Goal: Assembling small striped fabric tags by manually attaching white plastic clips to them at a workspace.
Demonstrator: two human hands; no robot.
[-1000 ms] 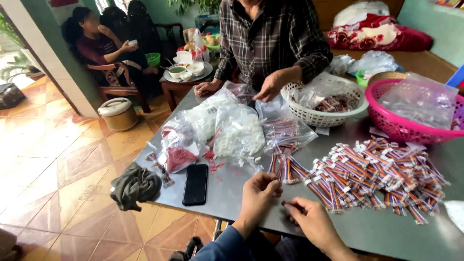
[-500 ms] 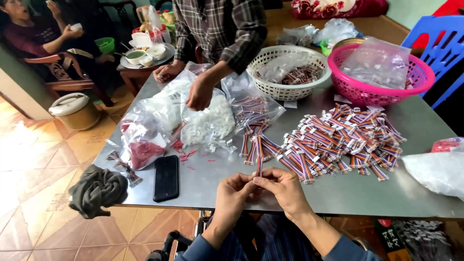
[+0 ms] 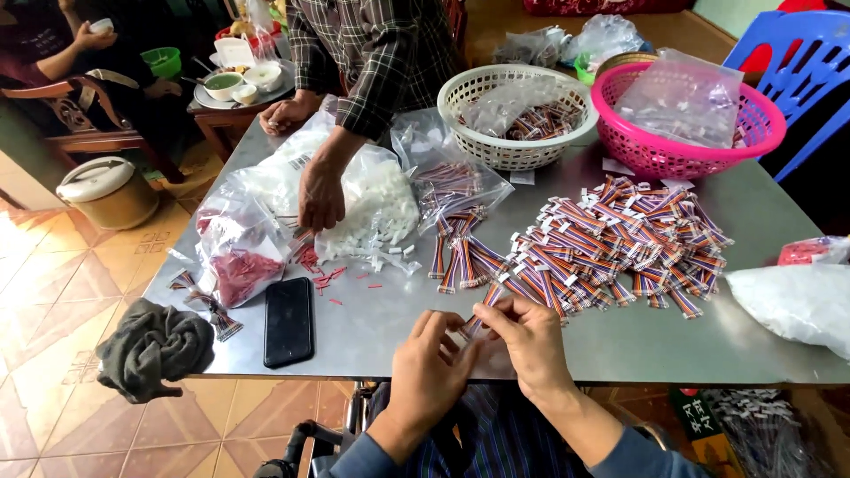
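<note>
Left hand and right hand both pinched on 1 striped cable at bench near edge, just short of cable pile. Looks mid-assembly on cable end; next needs steady fine fingertip alignment

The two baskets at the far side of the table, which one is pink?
The pink basket is the right-hand one, holding a clear plastic bag; the white basket sits left of it.
</note>
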